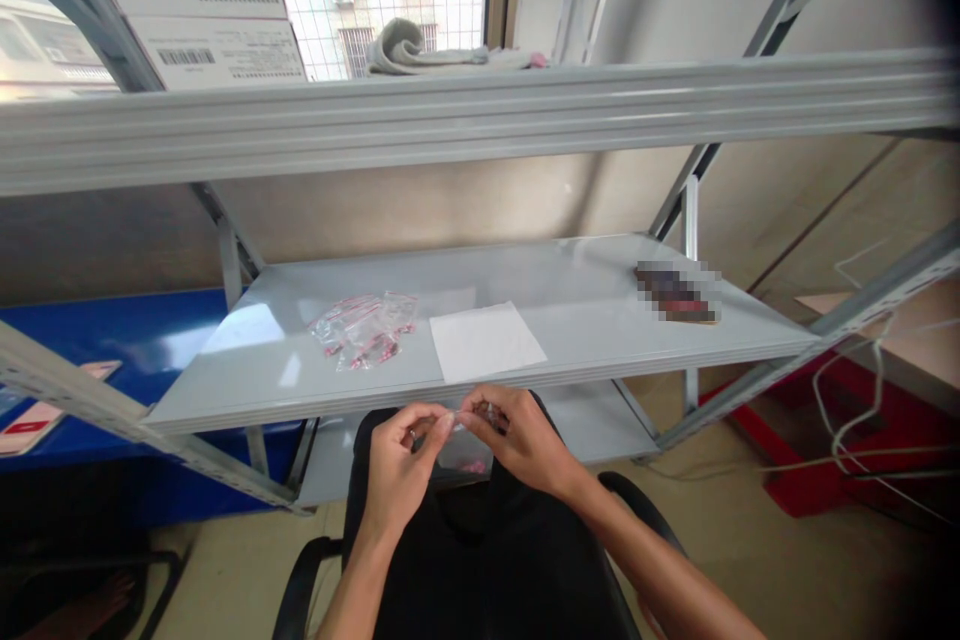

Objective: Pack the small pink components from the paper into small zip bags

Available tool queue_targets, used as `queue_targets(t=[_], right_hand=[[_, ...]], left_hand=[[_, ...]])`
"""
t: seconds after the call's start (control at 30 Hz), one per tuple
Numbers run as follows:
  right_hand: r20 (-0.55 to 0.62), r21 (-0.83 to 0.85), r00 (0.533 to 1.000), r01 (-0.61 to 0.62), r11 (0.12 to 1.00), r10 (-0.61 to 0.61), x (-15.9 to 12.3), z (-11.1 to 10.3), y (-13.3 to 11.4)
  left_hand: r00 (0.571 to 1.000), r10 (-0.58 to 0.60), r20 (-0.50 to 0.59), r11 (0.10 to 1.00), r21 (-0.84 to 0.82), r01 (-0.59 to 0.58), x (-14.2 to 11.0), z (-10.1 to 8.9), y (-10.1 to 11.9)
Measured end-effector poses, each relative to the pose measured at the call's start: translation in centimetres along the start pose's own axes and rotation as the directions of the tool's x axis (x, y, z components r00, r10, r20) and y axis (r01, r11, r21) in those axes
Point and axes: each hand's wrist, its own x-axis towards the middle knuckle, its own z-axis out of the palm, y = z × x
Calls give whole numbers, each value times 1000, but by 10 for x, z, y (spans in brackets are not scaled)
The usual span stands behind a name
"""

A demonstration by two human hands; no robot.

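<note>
— What do we have in front of us, biggest first?
— The long grey metal shelf [592, 310] lies beyond our hands. On it, a flat white rectangular sheet [487, 340] sits to the right of a loose cluster of clear plastic bags with pink-red bits [367, 332].

— And our hands?
— They nearly meet in front of the shelf edge, above our lap. Our left hand [405, 455] has thumb and forefinger closed in a pinch; our right hand [521, 435] is pinched too, its other fingers curled. Both seem to have the upper edge of a small clear plastic bag [469, 455].

— Which way does that bag lie from them?
— Just below the fingertips, apparently hanging, with something pink-red [474, 467] low inside. Its visible part sits more under our right fingers, so that hand looks nearer its body.

— Its long axis?
— We can't tell; our fingers hide too much.
</note>
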Motion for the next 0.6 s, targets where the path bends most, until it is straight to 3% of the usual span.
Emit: queue_targets(t=[0.23, 0.47, 0.6], right_hand=[[31, 125, 996, -84, 989, 80, -1, -1, 0], [6, 96, 1000, 28, 995, -28, -2, -5, -6], [2, 83, 999, 32, 996, -33, -4, -4, -10]], left_hand=[[1000, 5, -31, 999, 42, -4, 0, -5, 1], [999, 25, 45, 999, 45, -27, -1, -3, 4], [999, 41, 25, 998, 45, -42, -1, -1, 2]])
